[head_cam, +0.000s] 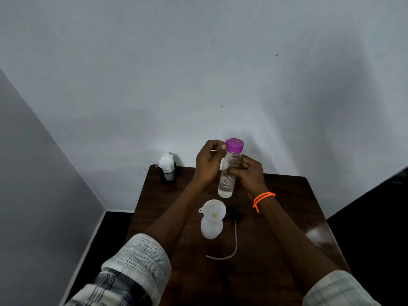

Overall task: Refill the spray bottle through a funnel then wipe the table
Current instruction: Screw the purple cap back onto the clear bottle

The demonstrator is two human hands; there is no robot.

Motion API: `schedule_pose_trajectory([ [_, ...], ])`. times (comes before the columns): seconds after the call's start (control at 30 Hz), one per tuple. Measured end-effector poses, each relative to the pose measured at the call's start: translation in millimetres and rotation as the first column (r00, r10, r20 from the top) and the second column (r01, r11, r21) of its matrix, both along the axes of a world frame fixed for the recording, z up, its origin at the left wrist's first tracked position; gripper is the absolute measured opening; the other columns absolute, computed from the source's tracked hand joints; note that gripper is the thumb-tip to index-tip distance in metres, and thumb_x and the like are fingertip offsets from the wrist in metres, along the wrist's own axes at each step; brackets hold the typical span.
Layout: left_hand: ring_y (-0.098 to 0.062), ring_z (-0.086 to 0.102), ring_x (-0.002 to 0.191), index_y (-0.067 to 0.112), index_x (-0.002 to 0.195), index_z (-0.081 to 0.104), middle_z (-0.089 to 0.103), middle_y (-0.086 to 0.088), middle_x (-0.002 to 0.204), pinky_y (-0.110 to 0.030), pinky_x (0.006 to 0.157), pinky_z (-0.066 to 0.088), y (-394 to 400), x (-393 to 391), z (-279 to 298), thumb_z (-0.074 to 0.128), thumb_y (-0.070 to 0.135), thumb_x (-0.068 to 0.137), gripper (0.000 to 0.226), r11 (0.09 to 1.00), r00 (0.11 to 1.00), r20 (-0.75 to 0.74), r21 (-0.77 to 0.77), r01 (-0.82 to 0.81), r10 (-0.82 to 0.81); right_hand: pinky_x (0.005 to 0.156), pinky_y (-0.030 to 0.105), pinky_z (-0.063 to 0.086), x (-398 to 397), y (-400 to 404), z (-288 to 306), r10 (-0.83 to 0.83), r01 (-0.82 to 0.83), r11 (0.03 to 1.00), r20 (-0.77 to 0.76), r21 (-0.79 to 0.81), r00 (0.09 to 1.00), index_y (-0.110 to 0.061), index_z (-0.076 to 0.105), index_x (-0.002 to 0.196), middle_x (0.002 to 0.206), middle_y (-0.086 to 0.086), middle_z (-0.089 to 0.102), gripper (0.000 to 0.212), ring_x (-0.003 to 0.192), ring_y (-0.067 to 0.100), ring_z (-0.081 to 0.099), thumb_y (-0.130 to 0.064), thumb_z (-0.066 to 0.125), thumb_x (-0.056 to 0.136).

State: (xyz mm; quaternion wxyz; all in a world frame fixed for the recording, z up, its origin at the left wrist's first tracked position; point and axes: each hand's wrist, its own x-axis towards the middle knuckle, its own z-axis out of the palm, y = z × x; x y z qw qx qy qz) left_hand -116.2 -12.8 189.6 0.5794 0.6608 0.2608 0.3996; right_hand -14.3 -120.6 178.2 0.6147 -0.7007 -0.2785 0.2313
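Spray bottle [211, 228] stands on table [276, 217], white funnel [214, 210] in its neck, sprayer head [234, 215] with tube beside it. Your right hand [251, 173] grips clear water bottle [227, 173] mid-body above the table; your left hand [208, 162] fingers pinch at its purple cap [234, 145].

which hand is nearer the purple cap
Left. The left hand has its fingertips at the side of the purple cap; the right hand grips the clear bottle lower down.
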Motion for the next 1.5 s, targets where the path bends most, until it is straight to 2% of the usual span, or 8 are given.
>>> schedule_pose_trajectory([
  [0.23, -0.010, 0.065, 0.097, 0.020, 0.105, 0.063, 0.067, 0.003, 0.103, -0.023, 0.084, 0.050, -10, 2, 1, 0.053, 0.051, 0.099, 0.033, 0.998, 0.997, 0.074, 0.056, 0.002, -0.006, 0.088, 0.053, 0.061, -4, 1, 5, 0.034, -0.033, 0.999, 0.072, -0.020, 0.997, -0.023, 0.079, 0.097, 0.094, 0.002, 0.080, 0.039, 0.092, 0.023, 0.077, -0.012, 0.086, 0.060],
  [0.37, -0.004, 0.062, 0.110, 0.034, 0.116, 0.066, 0.065, 0.011, 0.116, -0.018, 0.090, 0.048, -14, 4, 5, 0.069, 0.050, 0.088, 0.032, 0.996, 0.997, 0.033, 0.050, 0.070, -0.072, 0.091, 0.048, 0.061, -8, 4, 10, 0.058, -0.057, 0.998, 0.128, -0.005, 0.990, -0.028, 0.079, 0.099, 0.096, -0.001, 0.080, 0.041, 0.094, 0.018, 0.077, -0.021, 0.082, 0.059],
  [0.5, -0.008, 0.065, 0.107, 0.025, 0.123, 0.059, 0.065, 0.007, 0.119, -0.021, 0.089, 0.053, -7, 7, 7, 0.084, 0.042, 0.078, 0.054, 0.998, 0.999, 0.007, 0.051, 0.037, -0.037, 0.091, 0.050, 0.060, -6, 4, 11, 0.064, -0.065, 0.998, 0.117, 0.005, 0.991, -0.029, 0.079, 0.100, 0.096, -0.001, 0.081, 0.040, 0.095, 0.019, 0.076, -0.020, 0.082, 0.061],
  [0.7, -0.013, 0.070, 0.099, 0.019, 0.108, 0.067, 0.073, 0.002, 0.105, -0.032, 0.087, 0.055, -1, 7, 0, 0.072, 0.036, 0.092, 0.023, 0.999, 0.999, 0.048, -0.025, 0.025, -0.024, 0.089, 0.053, 0.061, 1, 6, 7, -0.002, 0.003, 1.000, 0.032, -0.024, 0.999, -0.018, 0.078, 0.093, 0.093, 0.005, 0.079, 0.039, 0.092, 0.025, 0.077, -0.018, 0.087, 0.055],
  [0.87, -0.006, 0.067, 0.107, 0.024, 0.117, 0.069, 0.071, 0.007, 0.115, -0.028, 0.091, 0.055, -8, 8, 4, 0.071, 0.057, 0.083, 0.049, 0.999, 0.999, 0.011, -0.007, 0.032, -0.032, 0.087, 0.049, 0.062, 0, 6, 8, 0.012, -0.011, 1.000, 0.086, -0.017, 0.996, -0.019, 0.078, 0.097, 0.093, 0.003, 0.080, 0.039, 0.091, 0.022, 0.077, -0.018, 0.084, 0.059],
  [1.07, -0.010, 0.070, 0.098, 0.025, 0.111, 0.063, 0.072, 0.008, 0.106, -0.033, 0.090, 0.058, -11, 11, 5, 0.090, 0.038, 0.073, 0.048, 0.996, 0.996, 0.037, 0.052, -0.079, 0.077, 0.088, 0.046, 0.061, -1, 9, 7, 0.024, -0.021, 1.000, 0.169, -0.019, 0.985, -0.025, 0.079, 0.099, 0.092, -0.001, 0.080, 0.037, 0.091, 0.017, 0.077, -0.004, 0.078, 0.069],
  [1.27, -0.006, 0.067, 0.086, 0.025, 0.102, 0.057, 0.068, 0.011, 0.093, -0.024, 0.076, 0.056, -14, 12, 11, 0.091, 0.049, 0.067, 0.055, 0.975, 0.978, 0.006, 0.077, -0.210, 0.210, 0.084, 0.029, 0.060, -4, 18, 7, 0.005, 0.007, 0.999, 0.231, -0.049, 0.973, -0.026, 0.077, 0.102, 0.090, -0.009, 0.078, 0.042, 0.088, 0.004, 0.074, 0.000, 0.084, 0.069],
  [1.5, -0.005, 0.072, 0.084, 0.021, 0.104, 0.063, 0.074, 0.009, 0.092, -0.033, 0.078, 0.061, 1, 5, 1, 0.092, 0.039, 0.070, 0.048, 0.974, 0.975, 0.002, 0.037, -0.224, 0.224, 0.084, 0.030, 0.061, -1, 25, -5, 0.045, -0.021, 0.994, 0.226, -0.107, 0.973, -0.021, 0.079, 0.105, 0.090, -0.010, 0.079, 0.042, 0.088, 0.005, 0.075, -0.014, 0.089, 0.065],
])
